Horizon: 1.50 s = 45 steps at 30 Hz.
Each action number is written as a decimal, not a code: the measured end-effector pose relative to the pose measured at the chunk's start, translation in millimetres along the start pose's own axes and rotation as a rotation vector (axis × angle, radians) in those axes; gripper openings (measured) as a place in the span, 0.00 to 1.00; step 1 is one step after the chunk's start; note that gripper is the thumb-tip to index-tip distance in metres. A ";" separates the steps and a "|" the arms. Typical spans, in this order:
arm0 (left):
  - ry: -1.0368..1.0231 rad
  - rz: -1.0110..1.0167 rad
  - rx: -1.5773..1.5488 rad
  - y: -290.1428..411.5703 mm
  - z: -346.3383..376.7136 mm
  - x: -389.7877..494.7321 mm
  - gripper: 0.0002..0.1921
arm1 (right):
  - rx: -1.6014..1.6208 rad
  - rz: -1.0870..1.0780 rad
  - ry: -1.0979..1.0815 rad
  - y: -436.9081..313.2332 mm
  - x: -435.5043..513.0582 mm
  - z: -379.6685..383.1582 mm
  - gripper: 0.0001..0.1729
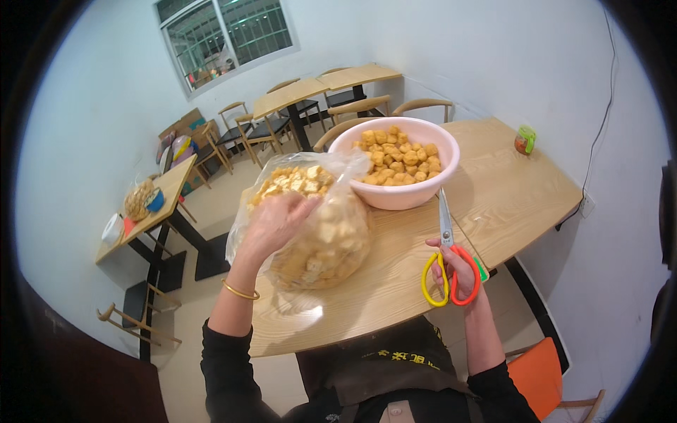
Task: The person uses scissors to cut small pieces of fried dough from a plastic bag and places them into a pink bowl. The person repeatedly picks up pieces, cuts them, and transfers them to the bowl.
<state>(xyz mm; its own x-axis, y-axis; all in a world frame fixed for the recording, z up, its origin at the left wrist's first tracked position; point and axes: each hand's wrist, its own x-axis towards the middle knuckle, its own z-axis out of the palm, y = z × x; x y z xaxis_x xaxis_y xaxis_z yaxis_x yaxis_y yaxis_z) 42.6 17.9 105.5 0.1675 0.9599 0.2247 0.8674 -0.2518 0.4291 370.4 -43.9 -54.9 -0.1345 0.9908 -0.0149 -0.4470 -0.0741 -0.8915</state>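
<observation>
My left hand, a bit blurred, is at the mouth of a large clear plastic bag full of fried tofu pieces, many showing pale cut faces. Whether its fingers hold a piece or the bag's edge cannot be told. Behind the bag and to its right, touching it, a pink plastic basin holds golden fried tofu cubes. My right hand holds scissors with one yellow and one red handle loop, blades closed and pointing away from me, over the wooden table's near right part.
The wooden table meets another, where a green-lidded jar stands near the wall. An orange chair is at lower right. On a side table at left are another filled bag and a blue bowl.
</observation>
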 end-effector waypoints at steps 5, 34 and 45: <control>0.481 0.384 0.192 59.2 4.7 45.6 0.24 | 0.353 -0.028 0.025 14.5 3.7 -28.5 0.22; -0.381 0.326 0.032 210.2 157.4 261.6 0.19 | 0.610 0.002 0.023 14.2 9.0 -51.5 0.20; -0.234 0.110 -1.062 38.7 -2.8 77.9 0.18 | 0.452 -0.097 0.022 18.7 10.8 -37.1 0.22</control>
<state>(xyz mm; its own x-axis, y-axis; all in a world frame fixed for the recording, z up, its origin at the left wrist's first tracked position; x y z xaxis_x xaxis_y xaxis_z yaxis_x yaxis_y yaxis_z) 87.9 82.6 142.0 0.4021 0.8968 0.1845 0.0141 -0.2076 0.9781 393.4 -30.5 -88.6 -0.0564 0.9974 0.0448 -0.7982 -0.0181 -0.6021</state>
